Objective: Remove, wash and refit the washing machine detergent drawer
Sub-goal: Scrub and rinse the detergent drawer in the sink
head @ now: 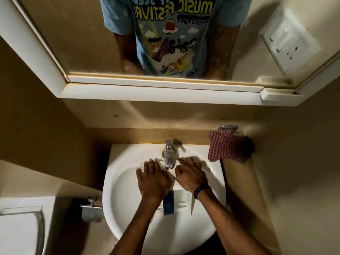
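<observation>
Beige bathroom walls surround a white basin [117, 162], with a mirror [82, 34] above it and a chrome tap [169, 153] at its back edge. In the head view, the white detergent drawer [182, 196] lies in the bowl just below the tap, its blue insert [168, 204] near the wrists. The left hand [153, 179] and right hand [191, 175] lie side by side on top of it, each grip loose, with fingers spread nearly straight and pressing down. A red checked cloth [226, 146] sits on the basin's right corner.
</observation>
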